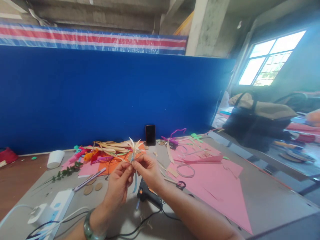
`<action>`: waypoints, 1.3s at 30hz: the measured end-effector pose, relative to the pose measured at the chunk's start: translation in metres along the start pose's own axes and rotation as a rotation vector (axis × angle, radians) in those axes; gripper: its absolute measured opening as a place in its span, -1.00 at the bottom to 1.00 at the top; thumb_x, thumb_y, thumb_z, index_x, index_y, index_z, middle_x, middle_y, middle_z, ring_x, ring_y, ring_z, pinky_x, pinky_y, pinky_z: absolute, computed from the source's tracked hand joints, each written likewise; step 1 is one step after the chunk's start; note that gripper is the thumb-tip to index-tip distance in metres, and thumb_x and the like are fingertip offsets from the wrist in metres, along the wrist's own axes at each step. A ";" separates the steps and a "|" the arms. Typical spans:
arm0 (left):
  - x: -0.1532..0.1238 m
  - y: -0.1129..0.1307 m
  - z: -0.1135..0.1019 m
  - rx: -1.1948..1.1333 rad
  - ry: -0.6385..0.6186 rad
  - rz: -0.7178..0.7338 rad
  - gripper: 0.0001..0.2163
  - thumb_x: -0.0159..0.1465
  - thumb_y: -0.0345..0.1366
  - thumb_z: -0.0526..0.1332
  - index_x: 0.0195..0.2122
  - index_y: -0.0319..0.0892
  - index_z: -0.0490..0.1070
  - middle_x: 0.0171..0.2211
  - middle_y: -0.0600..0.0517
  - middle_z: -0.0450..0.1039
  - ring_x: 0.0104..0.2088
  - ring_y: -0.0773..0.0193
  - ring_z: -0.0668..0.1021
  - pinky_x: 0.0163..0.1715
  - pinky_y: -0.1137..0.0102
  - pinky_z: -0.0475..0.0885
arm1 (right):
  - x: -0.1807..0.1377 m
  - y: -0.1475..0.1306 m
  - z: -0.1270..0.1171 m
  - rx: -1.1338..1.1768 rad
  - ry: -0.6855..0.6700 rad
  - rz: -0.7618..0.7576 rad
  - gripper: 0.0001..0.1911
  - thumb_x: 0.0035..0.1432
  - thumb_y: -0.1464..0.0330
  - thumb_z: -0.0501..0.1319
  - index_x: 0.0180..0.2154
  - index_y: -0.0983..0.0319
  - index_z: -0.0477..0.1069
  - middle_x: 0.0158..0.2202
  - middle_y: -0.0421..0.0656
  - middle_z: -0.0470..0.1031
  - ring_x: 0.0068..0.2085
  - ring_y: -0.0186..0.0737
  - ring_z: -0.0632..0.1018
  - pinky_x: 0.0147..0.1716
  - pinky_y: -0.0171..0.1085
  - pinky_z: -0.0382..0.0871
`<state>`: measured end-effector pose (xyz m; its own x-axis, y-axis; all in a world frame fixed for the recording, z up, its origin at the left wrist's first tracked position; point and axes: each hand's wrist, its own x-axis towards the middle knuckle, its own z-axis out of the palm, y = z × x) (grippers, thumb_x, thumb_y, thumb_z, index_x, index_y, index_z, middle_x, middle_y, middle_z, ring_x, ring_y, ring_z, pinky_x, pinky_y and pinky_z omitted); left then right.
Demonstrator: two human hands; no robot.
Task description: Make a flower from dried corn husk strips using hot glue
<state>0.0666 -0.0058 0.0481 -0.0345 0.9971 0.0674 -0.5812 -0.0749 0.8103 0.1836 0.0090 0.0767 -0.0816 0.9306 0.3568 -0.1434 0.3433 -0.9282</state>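
My left hand (119, 183), with a green bangle on the wrist, pinches the base of a pale husk-like flower (135, 145). From the other side my right hand (149, 170) grips the same base with thumb and forefinger. The flower stands upright, its narrow petals spread above my fingertips. A light blue strip (135, 184) hangs down between my hands; its upper end is hidden by the fingers. Just below them on the table lies a black glue gun (150, 197) with an orange trigger.
A power strip (58, 208) with plugs and cables lies at front left, near a pen (90, 179) and wooden discs (88, 190). Dried husks (112, 145) and a phone (150, 135) are behind. Pink paper (212, 186) covers the right. A white cup (55, 159) lies tipped at left.
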 end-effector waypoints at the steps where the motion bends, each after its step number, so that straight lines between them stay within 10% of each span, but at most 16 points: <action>1: 0.000 -0.001 0.000 0.000 -0.004 0.005 -0.75 0.04 -0.24 0.41 -0.40 -0.21 0.36 -0.59 0.16 0.35 -0.67 0.56 0.27 -0.66 0.61 0.12 | 0.000 0.000 0.000 -0.004 -0.002 -0.001 -0.80 0.02 0.31 0.31 -0.52 0.26 0.37 -0.63 -0.28 0.37 -0.59 -0.41 0.35 -0.59 -0.40 0.23; 23: -0.003 0.007 -0.003 0.464 0.009 0.354 -0.80 0.17 -0.19 0.29 -0.43 -0.19 0.34 -0.67 0.16 0.37 -0.66 0.42 0.42 -0.62 0.53 0.32 | -0.003 -0.003 0.008 0.113 -0.085 -0.004 -0.73 0.01 0.22 0.32 -0.51 0.24 0.31 -0.61 -0.29 0.36 -0.63 -0.40 0.41 -0.63 -0.38 0.31; 39: -0.001 0.001 -0.005 0.467 0.046 0.342 -0.81 0.10 -0.23 0.35 -0.44 -0.21 0.38 -0.61 0.10 0.44 -0.61 0.36 0.49 -0.57 0.49 0.39 | 0.000 0.009 0.006 0.097 -0.027 0.050 -0.74 -0.01 0.22 0.34 -0.49 0.25 0.36 -0.61 -0.25 0.41 -0.58 -0.35 0.43 -0.57 -0.36 0.33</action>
<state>0.0623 -0.0067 0.0462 -0.1989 0.9139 0.3538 -0.1103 -0.3796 0.9186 0.1762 0.0112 0.0693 -0.1174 0.9421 0.3140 -0.2330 0.2812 -0.9309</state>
